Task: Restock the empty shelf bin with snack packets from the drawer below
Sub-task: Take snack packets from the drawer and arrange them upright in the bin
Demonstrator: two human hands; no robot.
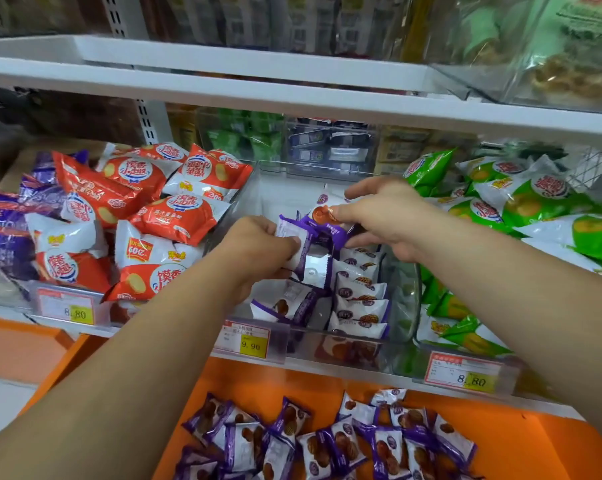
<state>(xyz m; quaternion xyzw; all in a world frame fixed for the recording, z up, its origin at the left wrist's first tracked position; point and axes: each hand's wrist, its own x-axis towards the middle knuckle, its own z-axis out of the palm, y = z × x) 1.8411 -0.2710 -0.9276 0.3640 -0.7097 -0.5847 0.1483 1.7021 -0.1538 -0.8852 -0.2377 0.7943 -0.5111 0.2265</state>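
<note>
Mid-restock: my left hand and right hand each pinch purple snack packets over the clear shelf bin. Next I'd line them up behind the front row; plenty left in the orange drawer.

shelf — clear bin mid | red packets left | green packets right

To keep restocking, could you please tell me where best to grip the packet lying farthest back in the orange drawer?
Probably pinch the packet by its far crimped end from above: it lies flat on the drawer floor, that end clear of the pile.
</note>
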